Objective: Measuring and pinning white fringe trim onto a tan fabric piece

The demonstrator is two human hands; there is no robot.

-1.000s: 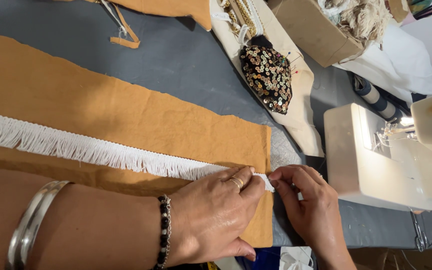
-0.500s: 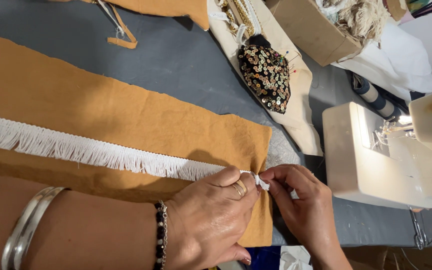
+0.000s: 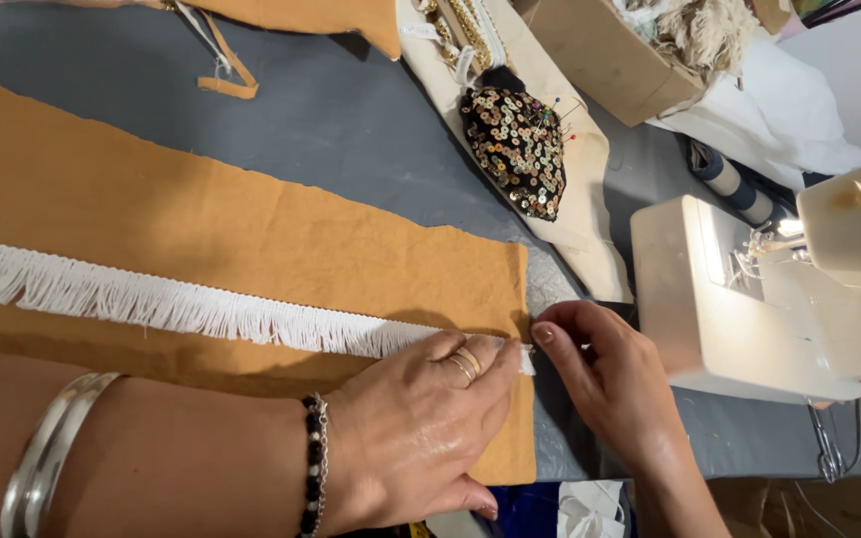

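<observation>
A long strip of mustard-coloured fabric (image 3: 251,229) lies across a grey table (image 3: 351,120). A white fringe trim (image 3: 171,304) runs along it from the left edge to its right end. My left hand (image 3: 421,428) presses flat on the trim and fabric near the right end, with rings on one finger and bracelets on the wrist and forearm. My right hand (image 3: 600,374) pinches the very end of the trim at the fabric's right edge, fingertips touching those of the left hand.
A cream sewing machine (image 3: 749,289) stands to the right with its lamp lit. A dark sequinned pincushion (image 3: 518,149) lies on pale cloth behind. A cardboard box (image 3: 600,55) with trims sits at the back. More mustard fabric (image 3: 301,15) lies at the top edge.
Both hands have shifted slightly right along the trim. The left hand now lies flatter on the fabric, and the right fingers have closed in on the trim's end at the fabric edge.
</observation>
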